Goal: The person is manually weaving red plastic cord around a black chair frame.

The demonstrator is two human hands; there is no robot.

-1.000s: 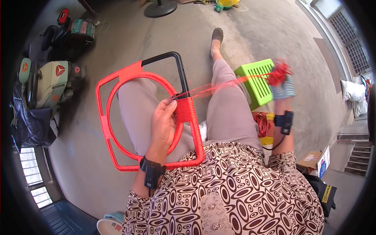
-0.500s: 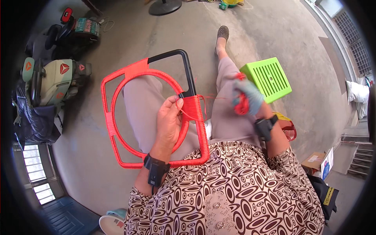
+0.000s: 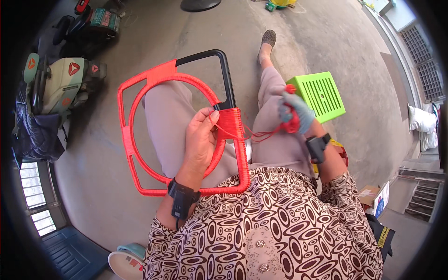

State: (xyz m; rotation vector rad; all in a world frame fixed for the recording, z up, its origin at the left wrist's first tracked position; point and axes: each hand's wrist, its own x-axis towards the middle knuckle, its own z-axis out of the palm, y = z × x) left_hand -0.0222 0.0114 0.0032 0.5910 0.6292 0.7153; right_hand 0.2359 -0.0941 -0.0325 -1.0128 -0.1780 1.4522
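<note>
On the lap, the square black metal frame half-wrapped in red cord [image 3: 179, 130] stays pinched by the left hand [image 3: 201, 140], while the gloved right hand [image 3: 294, 112], clutching the red cord bundle [image 3: 291, 123], has swung back from three o'clock, slackening the strand for another wrap.

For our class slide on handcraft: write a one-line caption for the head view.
Left hand steadies a frame half wrapped in red cord; gloved right hand holds the cord bundle.
</note>
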